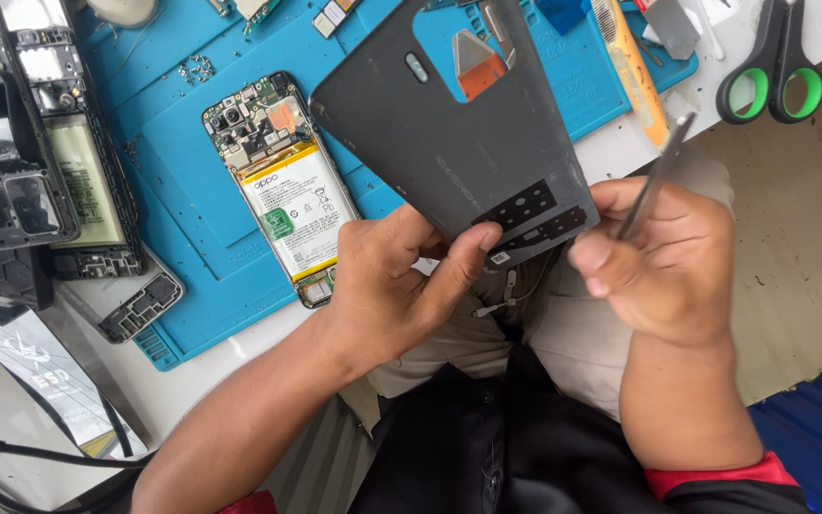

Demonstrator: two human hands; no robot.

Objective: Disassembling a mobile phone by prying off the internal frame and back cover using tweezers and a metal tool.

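The blue work mat [192, 181] covers most of the bench [192, 371], up and to the left of both hands, and keeps small parts from wandering. On it lies an opened phone [283, 186], face down with its white battery and circuit board exposed, just above the left hand's knuckles. Farther left sit another stripped phone frame [78, 162] and a dark loose part [130, 305]. Green-handled scissors [773, 71] rest well above the right hand.

The dark grey back cover [459, 124] is lifted off the bench and held over the lap, inner side up and tilted toward the camera, probably so its lower edge can be worked on at close range.

The left hand [387, 286] is the holding grip: it is closed on the cover's bottom edge, thumb pressed on the inner face, fingers hidden beneath. The wrist bends inward, forearm coming up from the lower left.

The right hand [668, 266] is clenched round slim metal tweezers [654, 176], pinched like a pen, the free end slanting up past the cover's right corner. The working tips are hidden behind the thumb.
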